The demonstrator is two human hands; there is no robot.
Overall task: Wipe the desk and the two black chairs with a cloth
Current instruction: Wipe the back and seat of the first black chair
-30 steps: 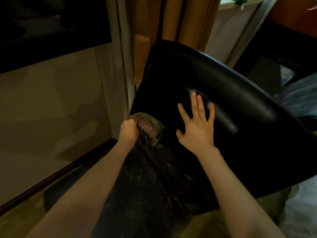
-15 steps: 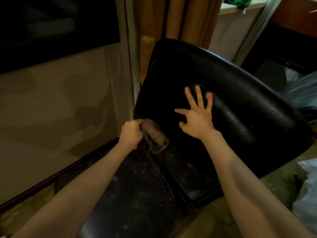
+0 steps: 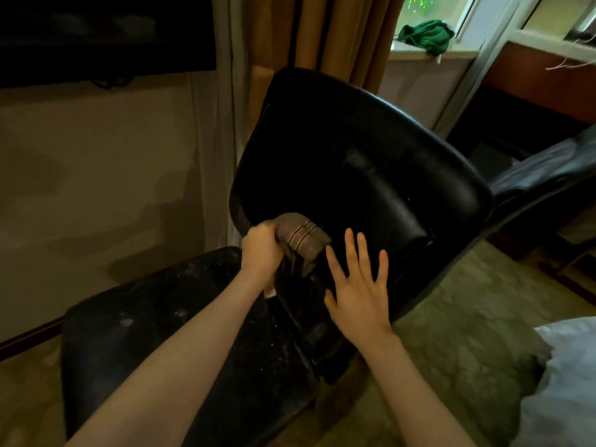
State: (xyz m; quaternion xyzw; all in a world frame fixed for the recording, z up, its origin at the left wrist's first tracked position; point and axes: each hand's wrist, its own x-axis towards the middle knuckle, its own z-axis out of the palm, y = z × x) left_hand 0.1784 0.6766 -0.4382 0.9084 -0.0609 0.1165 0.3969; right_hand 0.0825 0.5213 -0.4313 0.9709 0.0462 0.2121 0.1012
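Black chair [image 3: 338,162], brownish striped cloth [image 3: 301,240], green garment [image 3: 425,35], tan curtain [image 3: 322,30]

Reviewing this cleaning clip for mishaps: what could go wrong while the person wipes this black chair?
The cloth is bunched in the left hand, so it may miss parts of the black chair. Specks on its seat could smear. A push from the open right hand might shift the chair.

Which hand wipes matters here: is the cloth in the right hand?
No, the left hand grips the cloth; the right hand is open, fingers spread.
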